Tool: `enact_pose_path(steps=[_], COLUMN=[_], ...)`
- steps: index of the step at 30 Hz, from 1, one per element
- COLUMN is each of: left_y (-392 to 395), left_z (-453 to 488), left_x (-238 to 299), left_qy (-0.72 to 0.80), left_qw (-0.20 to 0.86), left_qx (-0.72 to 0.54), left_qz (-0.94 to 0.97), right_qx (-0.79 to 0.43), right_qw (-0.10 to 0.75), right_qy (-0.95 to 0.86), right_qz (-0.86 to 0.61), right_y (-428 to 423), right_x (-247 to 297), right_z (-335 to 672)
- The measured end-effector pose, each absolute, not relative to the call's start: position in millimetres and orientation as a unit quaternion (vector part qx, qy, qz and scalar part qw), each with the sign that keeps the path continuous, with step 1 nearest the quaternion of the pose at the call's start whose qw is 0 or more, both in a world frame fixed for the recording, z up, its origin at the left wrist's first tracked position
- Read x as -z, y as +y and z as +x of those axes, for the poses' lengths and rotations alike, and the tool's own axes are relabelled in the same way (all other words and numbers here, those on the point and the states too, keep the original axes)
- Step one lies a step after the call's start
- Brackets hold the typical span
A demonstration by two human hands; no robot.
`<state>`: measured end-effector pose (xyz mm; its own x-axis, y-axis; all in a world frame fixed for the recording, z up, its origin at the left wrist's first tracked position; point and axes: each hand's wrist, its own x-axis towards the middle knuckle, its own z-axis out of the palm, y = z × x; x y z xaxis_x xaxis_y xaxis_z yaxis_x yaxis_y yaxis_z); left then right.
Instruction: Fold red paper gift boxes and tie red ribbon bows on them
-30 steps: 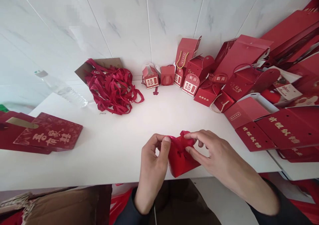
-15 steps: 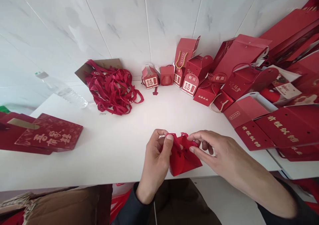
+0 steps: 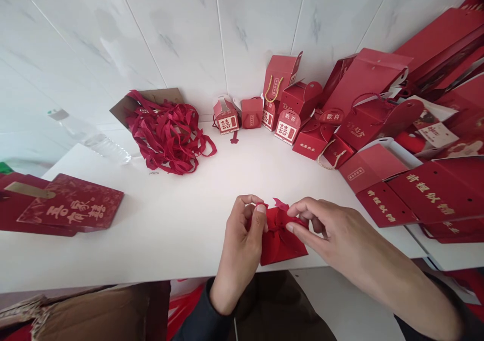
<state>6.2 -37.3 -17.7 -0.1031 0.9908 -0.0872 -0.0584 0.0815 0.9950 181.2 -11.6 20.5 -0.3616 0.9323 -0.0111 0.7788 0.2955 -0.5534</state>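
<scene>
Both hands work close together in my remote feed: the left hand (image 3: 244,235) pinches one side of the red ribbon (image 3: 279,227) between thumb and forefinger, and the right hand (image 3: 333,225) has thumb and forefinger lightly closed about a loop on the other side, its remaining fingers curled under. Between them, near the front edge of the white table (image 3: 181,230), sits the small red gift box (image 3: 285,254), with the ribbon gathered at its top.

Half a second ago I saw a length of ribbon standing up beside the left thumb; now those fingers hide most of it, and a forked ribbon tail (image 3: 280,204) pokes out clearly behind. I judge that the bow is pulled in closer to the box, so its two sides look better spread, though I cannot tell how tight the knot is.

Farther back I have a heap of red ribbons (image 3: 170,139) spilling from an open carton, and, against the wall, a double-happiness box (image 3: 228,124) among other finished-looking boxes.
</scene>
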Motion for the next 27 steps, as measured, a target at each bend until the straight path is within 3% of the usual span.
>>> enact_pose_path(steps=[10,16,22,27], left_y=[-36.0,-42.8,-52.0,-48.0], left_z=[0.7,0.9,10.4,15.9], left_x=[13.0,16.7,17.0,14.0], left_qy=[0.558,0.538,0.506,0.499], left_qw=[0.534,0.556,0.589,0.599], left_qx=[-0.520,-0.527,-0.503,-0.497], left_qz=[0.365,0.353,0.379,0.382], right_qx=[-0.101,-0.264,-0.430,-0.488], right_qw=[0.093,0.067,0.141,0.165], right_qy=[-0.831,-0.797,-0.748,-0.730], right_qz=[-0.539,-0.540,-0.485,-0.450], right_y=[-16.3,-19.1,-17.6,-9.5], right_x=[-26.6,-37.0,-43.5,-40.3], right_z=[184.3,185.5,178.5,171.7])
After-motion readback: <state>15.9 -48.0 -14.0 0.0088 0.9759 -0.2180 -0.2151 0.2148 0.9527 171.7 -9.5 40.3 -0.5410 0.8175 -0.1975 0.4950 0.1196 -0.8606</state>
